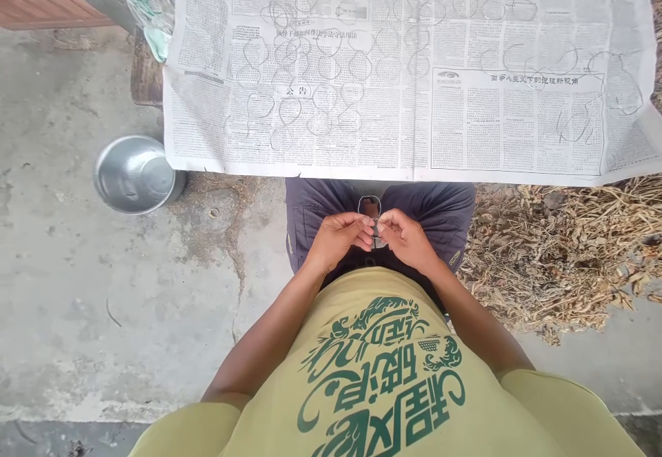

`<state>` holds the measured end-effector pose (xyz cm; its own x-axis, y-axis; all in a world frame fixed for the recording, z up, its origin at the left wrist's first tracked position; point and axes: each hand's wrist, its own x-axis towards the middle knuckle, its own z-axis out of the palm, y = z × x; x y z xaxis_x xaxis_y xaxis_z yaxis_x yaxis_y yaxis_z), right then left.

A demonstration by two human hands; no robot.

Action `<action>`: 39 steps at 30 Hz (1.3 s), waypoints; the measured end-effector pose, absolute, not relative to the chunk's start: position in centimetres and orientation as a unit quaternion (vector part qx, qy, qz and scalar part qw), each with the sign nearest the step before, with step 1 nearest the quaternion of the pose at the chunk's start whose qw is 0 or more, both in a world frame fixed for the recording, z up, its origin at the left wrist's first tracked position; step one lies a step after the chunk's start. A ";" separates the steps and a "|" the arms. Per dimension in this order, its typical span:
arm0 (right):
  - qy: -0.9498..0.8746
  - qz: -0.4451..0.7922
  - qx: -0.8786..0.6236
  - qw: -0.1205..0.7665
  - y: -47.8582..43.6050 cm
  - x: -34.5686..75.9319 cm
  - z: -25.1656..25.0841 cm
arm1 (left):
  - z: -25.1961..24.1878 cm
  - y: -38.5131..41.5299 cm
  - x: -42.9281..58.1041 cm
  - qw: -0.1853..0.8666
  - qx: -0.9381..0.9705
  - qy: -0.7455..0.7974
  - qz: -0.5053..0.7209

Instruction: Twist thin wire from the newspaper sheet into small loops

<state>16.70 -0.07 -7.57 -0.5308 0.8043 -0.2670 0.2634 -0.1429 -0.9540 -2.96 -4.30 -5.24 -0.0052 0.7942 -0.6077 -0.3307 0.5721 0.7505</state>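
A thin wire loop (369, 198) stands up between my two hands, over my lap. My left hand (345, 235) pinches the wire from one side, thumb and forefinger pressed together. From the other side my right hand (401, 234) grips the same wire, its fingertips almost touching those of my left hand. Past my knees, a newspaper sheet (383, 147) is spread out. Several thin wire pieces bent into double loops (260, 105) lie on it, with looser, more open wire pieces (576, 125) toward its right side.
A metal pot (135, 176) stands on the concrete floor at the left, close to the newspaper's corner. Dry leaves and stalks (563, 257) cover the ground at the right. A wooden stool edge (145, 74) and a plastic bag (156, 36) show at the upper left.
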 end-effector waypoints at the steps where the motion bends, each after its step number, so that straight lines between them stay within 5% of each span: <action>1: -0.602 0.635 -0.428 0.225 0.0 16.7 -7.6 | -5.2 -4.3 -3.0 0.678 0.205 0.572 0.414; 14: -0.550 0.678 -0.396 0.284 1.4 17.8 -7.8 | -4.1 -3.9 -4.6 0.681 0.252 0.569 0.385; 25: -0.611 0.638 -0.336 0.326 2.1 17.3 -6.2 | -2.7 -3.9 -4.0 0.796 0.216 0.460 0.328; 39: -0.596 0.620 -0.353 0.369 1.4 17.0 -5.4 | -2.8 -4.9 -4.2 0.690 0.311 0.524 0.391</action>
